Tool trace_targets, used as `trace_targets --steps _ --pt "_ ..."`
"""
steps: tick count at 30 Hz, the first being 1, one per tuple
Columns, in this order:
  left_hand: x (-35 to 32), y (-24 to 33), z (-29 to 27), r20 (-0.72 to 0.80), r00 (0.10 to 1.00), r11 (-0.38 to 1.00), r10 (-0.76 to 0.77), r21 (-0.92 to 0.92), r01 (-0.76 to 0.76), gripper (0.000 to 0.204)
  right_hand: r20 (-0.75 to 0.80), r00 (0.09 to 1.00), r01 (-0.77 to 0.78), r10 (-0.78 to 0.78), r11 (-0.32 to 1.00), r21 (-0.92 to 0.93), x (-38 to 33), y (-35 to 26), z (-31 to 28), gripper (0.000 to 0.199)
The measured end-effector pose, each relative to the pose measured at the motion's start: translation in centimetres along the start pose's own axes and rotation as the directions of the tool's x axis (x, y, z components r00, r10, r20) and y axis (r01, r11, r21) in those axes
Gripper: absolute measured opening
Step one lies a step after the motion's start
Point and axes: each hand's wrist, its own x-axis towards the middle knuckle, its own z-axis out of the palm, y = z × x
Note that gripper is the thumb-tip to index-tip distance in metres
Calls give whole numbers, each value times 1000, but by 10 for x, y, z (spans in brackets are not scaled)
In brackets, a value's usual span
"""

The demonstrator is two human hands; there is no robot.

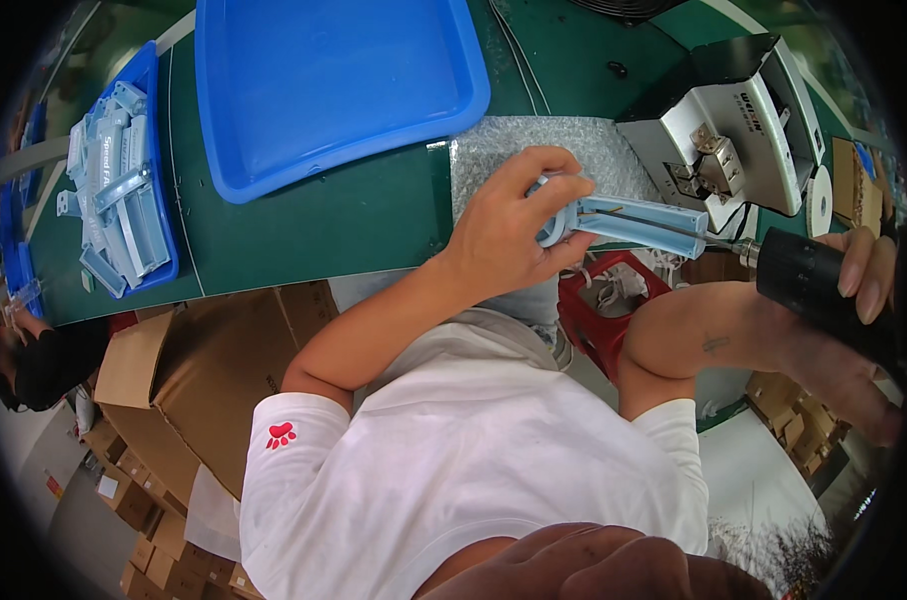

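Head view: both hands work in the air around the desk's front edge, toward its right end. The left hand (529, 205) grips the rounded end of a light-blue plastic housing (674, 236), its long open channel pointing right. The right hand (842, 368) is wrapped around a black electric screwdriver (809, 275), whose thin metal bit runs leftward into that channel. Whether the tip is seated on a screw is too small to tell.

Driving a screw looks like the step in hand. It probably goes best with the bit kept parallel to the channel walls, pressure straight along the shaft, and the left fingers firm but out of the bit's line. A tilted bit could slip or scratch the plastic.

Beyond the hands, a bubble-wrap sheet (574, 140) covers part of the desk (274, 240). A silver-and-black screw dispenser, apparently, (714, 120) stands toward the right end. An empty blue tray (344, 90) lies left of the wrap; near the left end, a blue bin (167, 180) holds similar light-blue parts (124, 190).
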Motion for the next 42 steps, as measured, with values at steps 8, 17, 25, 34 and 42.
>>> trace_targets --steps 8,17,25,34,42 --pt "-2 -1 0 -1 1000 1000 -3 3 3 45 -96 995 -27 15 992 -120 3 0 29 81" --pt "-3 3 0 15 999 999 30 39 -30 48 -309 950 9 54 980 198 -19 -2 43 77" --pt "13 41 -34 281 951 991 -129 80 111 47 -255 966 113 -35 949 296 0 -22 39 70" --pt "172 -12 -144 85 960 931 -268 279 236 59 -206 975 175 -89 875 450 17 -44 19 88" --pt "330 -172 -113 -244 892 724 -380 521 451 96 -270 962 52 44 939 339 10 0 12 90"
